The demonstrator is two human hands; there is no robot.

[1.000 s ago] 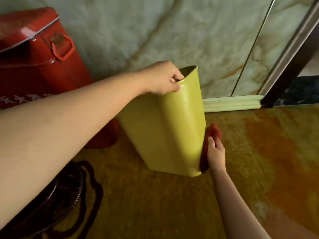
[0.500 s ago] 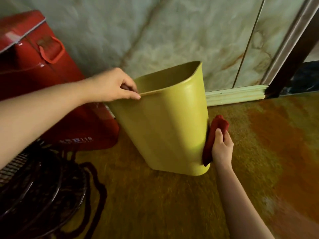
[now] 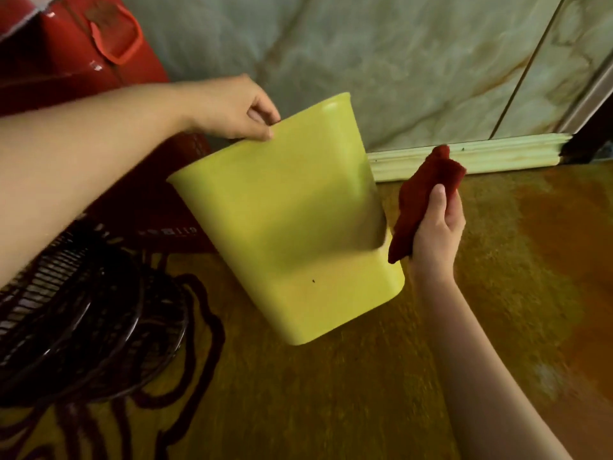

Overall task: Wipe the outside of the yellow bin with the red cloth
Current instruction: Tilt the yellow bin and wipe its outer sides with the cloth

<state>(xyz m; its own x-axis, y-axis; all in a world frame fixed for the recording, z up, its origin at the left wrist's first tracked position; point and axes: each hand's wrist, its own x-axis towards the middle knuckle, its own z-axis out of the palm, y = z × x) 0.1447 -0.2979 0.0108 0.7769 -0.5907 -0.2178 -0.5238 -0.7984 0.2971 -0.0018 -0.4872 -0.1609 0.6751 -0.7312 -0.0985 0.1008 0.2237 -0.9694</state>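
Observation:
The yellow bin (image 3: 292, 220) is in the middle of the view, tilted with its mouth turned away toward the wall and one broad side facing me. My left hand (image 3: 232, 109) pinches its upper rim between thumb and fingers. My right hand (image 3: 438, 227) grips the folded red cloth (image 3: 421, 200) just to the right of the bin. The cloth hangs a small gap off the bin's right side, not pressed on it. The bin's inside is hidden.
A large red container (image 3: 83, 54) with a handle stands at the back left. A dark wire fan guard (image 3: 76, 310) and its looping cord (image 3: 199, 327) lie at the lower left. A marble wall (image 3: 398, 61) with a pale skirting (image 3: 471, 157) runs behind, over a yellow-brown floor (image 3: 530, 293).
The bin has been turned and tipped, so its opening no longer shows. My left hand shifted along the rim. My right hand lifted the cloth off the bin's right side.

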